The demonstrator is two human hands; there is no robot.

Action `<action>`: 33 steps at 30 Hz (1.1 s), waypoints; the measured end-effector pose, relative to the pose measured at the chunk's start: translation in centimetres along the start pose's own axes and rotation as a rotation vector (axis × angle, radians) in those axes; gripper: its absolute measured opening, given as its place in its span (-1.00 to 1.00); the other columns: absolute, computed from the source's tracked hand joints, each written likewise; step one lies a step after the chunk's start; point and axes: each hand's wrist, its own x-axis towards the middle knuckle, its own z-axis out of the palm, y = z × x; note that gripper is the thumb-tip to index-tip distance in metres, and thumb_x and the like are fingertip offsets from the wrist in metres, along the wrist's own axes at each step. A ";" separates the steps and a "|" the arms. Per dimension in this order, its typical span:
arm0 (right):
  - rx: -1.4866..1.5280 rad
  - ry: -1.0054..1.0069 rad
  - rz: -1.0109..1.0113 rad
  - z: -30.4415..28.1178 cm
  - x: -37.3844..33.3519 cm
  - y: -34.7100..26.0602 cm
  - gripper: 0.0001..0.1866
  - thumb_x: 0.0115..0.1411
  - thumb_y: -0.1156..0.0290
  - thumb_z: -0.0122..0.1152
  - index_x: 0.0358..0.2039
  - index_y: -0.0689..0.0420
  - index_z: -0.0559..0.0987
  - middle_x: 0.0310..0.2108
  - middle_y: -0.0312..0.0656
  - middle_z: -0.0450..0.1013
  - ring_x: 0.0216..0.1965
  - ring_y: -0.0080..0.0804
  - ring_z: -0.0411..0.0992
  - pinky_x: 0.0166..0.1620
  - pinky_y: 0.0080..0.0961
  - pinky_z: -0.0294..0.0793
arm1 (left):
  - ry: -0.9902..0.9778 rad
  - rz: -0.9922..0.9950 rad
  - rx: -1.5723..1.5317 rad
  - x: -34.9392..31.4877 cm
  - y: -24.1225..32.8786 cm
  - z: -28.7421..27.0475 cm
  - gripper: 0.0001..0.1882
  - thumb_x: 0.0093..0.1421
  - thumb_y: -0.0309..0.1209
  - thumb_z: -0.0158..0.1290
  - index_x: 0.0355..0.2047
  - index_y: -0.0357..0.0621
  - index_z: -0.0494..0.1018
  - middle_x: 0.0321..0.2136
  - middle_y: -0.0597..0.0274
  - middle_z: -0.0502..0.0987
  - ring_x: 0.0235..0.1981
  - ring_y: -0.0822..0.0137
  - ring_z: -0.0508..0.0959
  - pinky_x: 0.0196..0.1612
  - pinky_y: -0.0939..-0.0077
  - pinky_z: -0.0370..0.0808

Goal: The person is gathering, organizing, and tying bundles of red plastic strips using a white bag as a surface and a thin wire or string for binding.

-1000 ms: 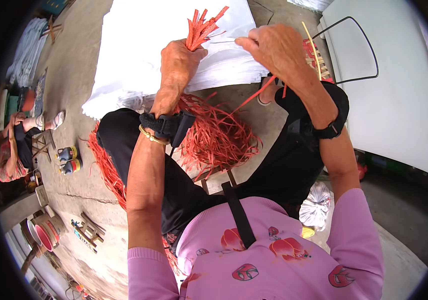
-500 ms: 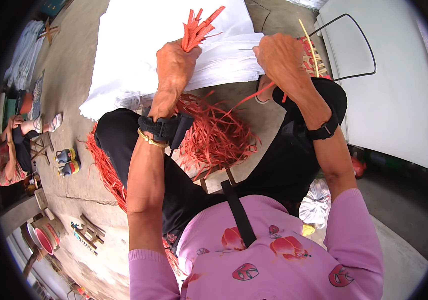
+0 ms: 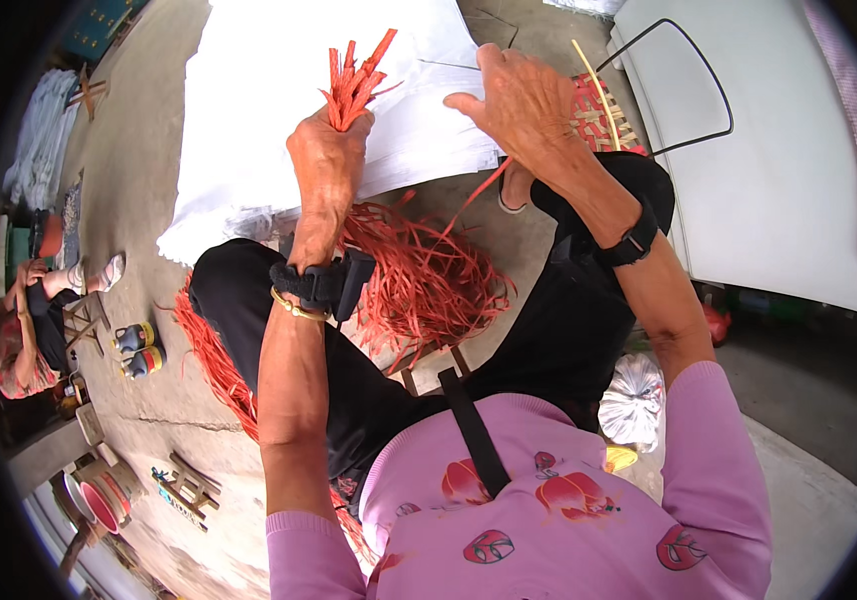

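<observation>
My left hand (image 3: 329, 160) is closed around a bunch of red-orange flat strips (image 3: 354, 85), whose cut ends fan out above the fist. Facing it, my right hand (image 3: 529, 105) has its thumb and forefinger spread; the other fingers are curled and partly hidden. A thin, needle-like rod (image 3: 449, 65) sticks out from it toward the left hand. One red strip (image 3: 479, 195) runs from below the right wrist to a tangled pile of red strips (image 3: 429, 285) between my knees. Both hands are over a stack of white sheets (image 3: 249, 110), fabric or woven plastic.
More red strips (image 3: 219, 350) hang beside my left knee. At the right stand a white panel (image 3: 779, 150) and a black wire loop (image 3: 719, 60), near a woven red-and-tan seat (image 3: 589, 110). Another person (image 3: 29, 330) sits far left, near two dark jugs (image 3: 139, 350).
Both hands have shifted slightly left. My right thumb and forefinger have parted, and more of the thin rod shows beyond that hand. My left hand keeps its grip on the strips.
</observation>
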 end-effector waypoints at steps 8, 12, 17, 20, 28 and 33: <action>0.166 -0.026 -0.001 2.4 1.5 1.3 -0.80 -0.06 0.38 0.21 -0.49 0.25 0.48 -0.58 -0.01 0.46 -0.51 -0.02 0.47 -0.50 -0.22 0.43 | 0.163 0.331 -0.118 -1.5 1.3 1.9 -0.66 -0.04 -0.46 0.25 -0.22 -0.23 0.48 -0.32 0.13 0.55 -0.42 0.34 0.52 -0.27 0.40 0.46; 0.323 0.087 -0.036 2.4 1.2 0.4 -0.82 -0.06 0.39 0.20 -0.44 0.22 0.50 -0.55 -0.03 0.49 -0.49 0.00 0.48 -0.45 -0.18 0.43 | 0.260 0.403 0.242 -1.6 3.1 3.9 -0.71 -0.08 -0.47 0.19 -0.29 -0.12 0.46 -0.41 0.06 0.45 -0.42 -0.09 0.49 -0.33 0.17 0.44; 0.439 -0.006 0.196 2.7 1.0 -0.5 -0.80 -0.08 0.39 0.21 -0.40 0.15 0.51 -0.55 -0.04 0.50 -0.47 -0.05 0.49 -0.39 -0.18 0.43 | 0.224 0.115 -0.002 0.0 2.6 3.1 -0.87 0.03 -0.46 0.11 -0.36 -0.17 0.52 -0.53 0.06 0.51 -0.54 0.15 0.49 -0.37 0.27 0.43; 0.694 -0.035 0.254 3.2 1.3 -1.7 -0.78 -0.10 0.40 0.20 -0.37 0.15 0.52 -0.55 -0.05 0.50 -0.45 -0.06 0.49 -0.35 -0.21 0.44 | 0.231 -0.051 -0.322 0.2 2.1 3.0 -0.89 0.10 -0.46 0.08 -0.39 -0.25 0.51 -0.58 0.22 0.50 -0.57 0.44 0.37 -0.45 0.43 0.34; 0.896 -0.212 0.239 3.7 1.8 -5.6 -0.75 -0.10 0.42 0.17 -0.34 0.17 0.52 -0.52 -0.01 0.51 -0.39 -0.06 0.49 -0.28 -0.23 0.43 | 0.300 -0.355 -0.904 0.3 1.8 3.0 -0.81 0.16 -0.33 0.03 -0.42 -0.21 0.37 -0.70 0.40 0.30 -0.78 0.55 0.17 -0.72 0.56 0.11; 0.909 -0.258 0.220 3.8 1.8 -6.2 -0.74 -0.09 0.43 0.14 -0.31 0.16 0.53 -0.48 0.01 0.52 -0.36 -0.04 0.50 -0.26 -0.24 0.43 | 0.197 -0.388 -1.151 -0.4 1.5 2.3 -0.83 0.17 -0.33 0.02 -0.42 -0.18 0.35 -0.72 0.42 0.27 -0.81 0.57 0.13 -0.73 0.59 0.08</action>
